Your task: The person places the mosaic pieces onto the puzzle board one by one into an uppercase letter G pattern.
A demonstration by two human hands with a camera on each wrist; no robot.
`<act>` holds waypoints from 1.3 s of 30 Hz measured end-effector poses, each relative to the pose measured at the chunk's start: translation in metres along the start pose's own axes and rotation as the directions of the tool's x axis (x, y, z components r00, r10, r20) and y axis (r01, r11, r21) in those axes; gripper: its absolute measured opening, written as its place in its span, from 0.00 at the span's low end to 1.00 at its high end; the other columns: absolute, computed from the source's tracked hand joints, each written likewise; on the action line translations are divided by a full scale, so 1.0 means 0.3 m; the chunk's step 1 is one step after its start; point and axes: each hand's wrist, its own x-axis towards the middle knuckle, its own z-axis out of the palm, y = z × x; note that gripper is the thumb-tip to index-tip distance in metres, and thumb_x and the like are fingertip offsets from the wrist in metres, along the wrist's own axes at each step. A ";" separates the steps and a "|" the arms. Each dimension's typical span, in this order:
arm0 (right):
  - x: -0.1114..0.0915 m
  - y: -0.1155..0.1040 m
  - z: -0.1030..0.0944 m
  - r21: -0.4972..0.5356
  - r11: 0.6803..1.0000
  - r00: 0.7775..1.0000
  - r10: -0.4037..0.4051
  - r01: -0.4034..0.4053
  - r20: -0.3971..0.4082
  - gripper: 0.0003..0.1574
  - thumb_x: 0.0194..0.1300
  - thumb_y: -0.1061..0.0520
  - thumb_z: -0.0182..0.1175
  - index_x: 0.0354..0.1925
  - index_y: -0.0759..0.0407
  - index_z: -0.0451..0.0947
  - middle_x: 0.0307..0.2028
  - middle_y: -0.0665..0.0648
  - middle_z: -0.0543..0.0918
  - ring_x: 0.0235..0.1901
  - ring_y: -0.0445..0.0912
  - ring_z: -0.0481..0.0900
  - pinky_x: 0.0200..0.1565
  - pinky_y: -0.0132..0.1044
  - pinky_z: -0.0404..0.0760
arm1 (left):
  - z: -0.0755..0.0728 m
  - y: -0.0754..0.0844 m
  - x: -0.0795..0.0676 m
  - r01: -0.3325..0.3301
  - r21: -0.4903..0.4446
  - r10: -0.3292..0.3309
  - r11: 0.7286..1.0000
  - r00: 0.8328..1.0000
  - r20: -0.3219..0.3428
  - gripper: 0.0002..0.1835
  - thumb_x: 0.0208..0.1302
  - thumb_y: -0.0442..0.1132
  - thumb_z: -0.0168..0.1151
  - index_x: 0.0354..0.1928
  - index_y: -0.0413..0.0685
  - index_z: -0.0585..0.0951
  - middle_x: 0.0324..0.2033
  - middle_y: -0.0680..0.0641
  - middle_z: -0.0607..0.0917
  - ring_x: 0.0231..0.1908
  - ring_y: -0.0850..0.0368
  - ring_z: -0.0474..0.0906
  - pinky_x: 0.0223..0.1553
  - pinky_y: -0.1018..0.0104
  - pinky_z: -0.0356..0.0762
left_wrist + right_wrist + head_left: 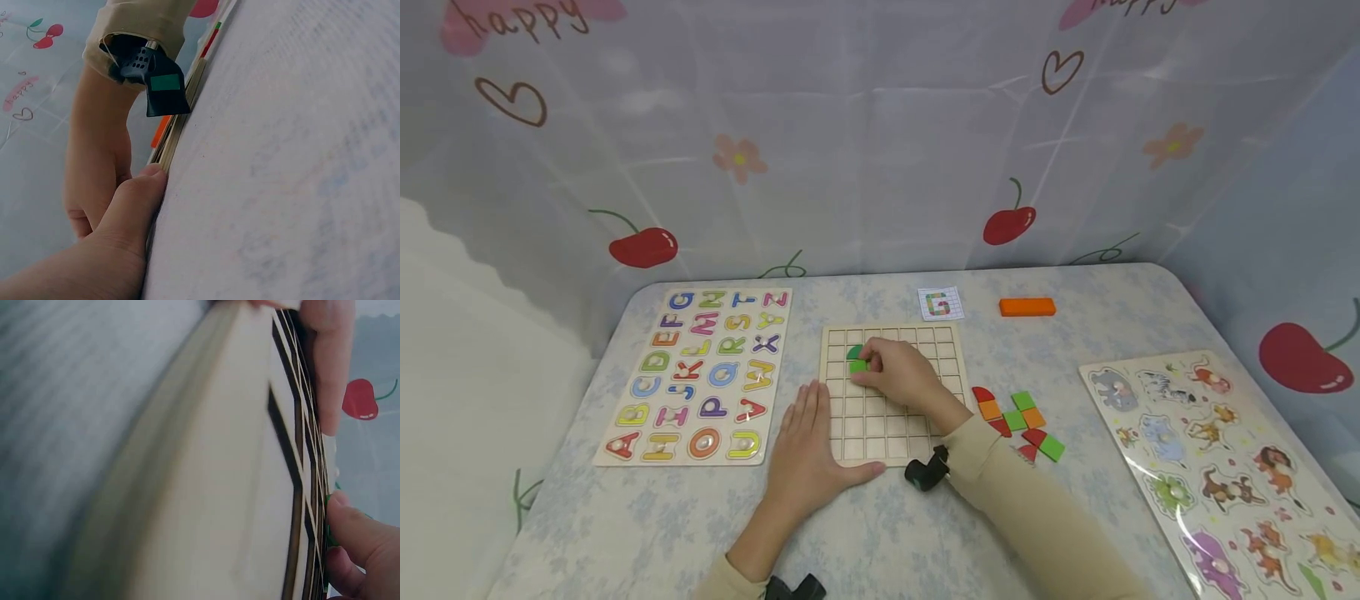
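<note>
A wooden grid board [887,454] lies on the table in front of me. My left hand [805,450] rests at its lower left corner, fingers straight along the left side and thumb along the near edge; in the left wrist view that thumb [134,203] lies against the board's edge. Over the upper left cells, my right hand [898,372] pinches a green square tile [857,366] between thumb and curled fingers. Just beyond that tile, a dark green quarter-round tile [854,352] sits on the grid. The right wrist view shows the right fingers [362,534] low over the grid.
Several red, orange and green tiles [1014,420] lie right of the board. Behind are a pattern card with a G [940,304] and an orange block [1027,307]. An alphabet puzzle [681,417] lies left, an animal puzzle [1217,442] right.
</note>
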 end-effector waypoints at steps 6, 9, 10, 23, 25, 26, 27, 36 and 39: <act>0.000 -0.006 0.016 -0.094 0.995 0.999 -0.027 0.025 -0.022 0.15 0.63 0.41 0.67 0.42 0.47 0.81 0.24 0.44 0.77 0.22 0.39 0.72 0.27 0.32 0.71 | -0.002 0.000 0.000 0.000 -0.003 0.000 1.000 1.000 0.017 0.77 0.36 0.87 0.57 0.79 0.41 0.44 0.79 0.43 0.46 0.79 0.48 0.40 0.78 0.47 0.45; -0.003 -0.008 0.017 -0.131 0.990 0.998 -0.051 0.047 -0.023 0.13 0.63 0.41 0.66 0.40 0.46 0.82 0.23 0.43 0.77 0.22 0.38 0.73 0.27 0.32 0.72 | -0.002 -0.001 0.001 -0.003 -0.002 0.003 1.000 1.000 0.020 0.77 0.37 0.87 0.57 0.79 0.41 0.44 0.79 0.43 0.46 0.79 0.48 0.40 0.78 0.47 0.45; -0.003 -0.008 0.017 -0.137 0.989 0.998 -0.055 0.051 -0.025 0.13 0.63 0.41 0.66 0.39 0.46 0.82 0.23 0.43 0.78 0.22 0.38 0.73 0.27 0.31 0.73 | -0.001 -0.001 0.001 -0.003 -0.001 0.003 1.000 1.000 0.020 0.77 0.37 0.88 0.56 0.79 0.41 0.44 0.79 0.43 0.46 0.79 0.48 0.40 0.78 0.47 0.45; 0.009 -0.013 0.017 -0.097 0.995 0.997 -0.045 0.039 -0.057 0.15 0.60 0.43 0.70 0.40 0.48 0.83 0.25 0.43 0.79 0.26 0.38 0.75 0.30 0.32 0.75 | 0.001 -0.006 0.000 0.003 0.006 -0.003 1.000 1.000 0.021 0.77 0.36 0.88 0.55 0.79 0.41 0.44 0.79 0.43 0.46 0.79 0.48 0.39 0.78 0.48 0.44; 0.012 -0.014 0.016 -0.091 0.995 0.998 -0.037 0.032 -0.058 0.15 0.59 0.43 0.71 0.40 0.48 0.83 0.26 0.44 0.79 0.27 0.38 0.75 0.32 0.32 0.75 | 0.001 -0.004 0.001 0.002 0.004 -0.002 1.000 1.000 0.021 0.77 0.36 0.88 0.55 0.79 0.41 0.44 0.79 0.43 0.46 0.79 0.48 0.39 0.78 0.48 0.44; 0.012 -0.014 0.015 -0.092 0.995 0.998 -0.035 0.030 -0.056 0.15 0.59 0.43 0.71 0.40 0.48 0.83 0.26 0.44 0.79 0.27 0.38 0.75 0.32 0.32 0.75 | 0.000 -0.003 0.002 0.001 0.003 -0.002 1.000 1.000 0.022 0.77 0.37 0.88 0.56 0.79 0.41 0.44 0.79 0.43 0.46 0.79 0.48 0.39 0.78 0.48 0.44; 0.012 -0.015 0.014 -0.091 0.995 0.998 -0.036 0.031 -0.052 0.15 0.59 0.43 0.71 0.40 0.48 0.84 0.26 0.44 0.80 0.27 0.38 0.75 0.32 0.32 0.76 | 0.000 -0.002 0.002 0.002 0.003 -0.002 1.000 1.000 0.024 0.77 0.37 0.88 0.56 0.79 0.41 0.44 0.79 0.43 0.46 0.79 0.48 0.39 0.78 0.48 0.44; -0.028 -0.020 -0.026 -0.066 0.997 1.000 -0.026 0.027 0.013 0.04 0.63 0.50 0.68 0.37 0.46 0.86 0.27 0.44 0.81 0.26 0.39 0.74 0.31 0.33 0.74 | -0.004 0.002 0.003 0.010 0.007 -0.010 1.000 0.999 0.044 0.77 0.37 0.88 0.56 0.79 0.41 0.43 0.79 0.43 0.45 0.80 0.49 0.38 0.78 0.48 0.43; -0.063 -0.003 -0.061 -0.032 0.999 1.000 -0.005 0.006 0.031 0.10 0.63 0.50 0.68 0.44 0.47 0.85 0.29 0.44 0.80 0.27 0.41 0.74 0.32 0.34 0.75 | -0.006 0.000 0.003 0.017 0.011 -0.017 1.000 0.999 0.050 0.78 0.36 0.88 0.55 0.79 0.41 0.43 0.80 0.43 0.45 0.80 0.49 0.38 0.78 0.48 0.43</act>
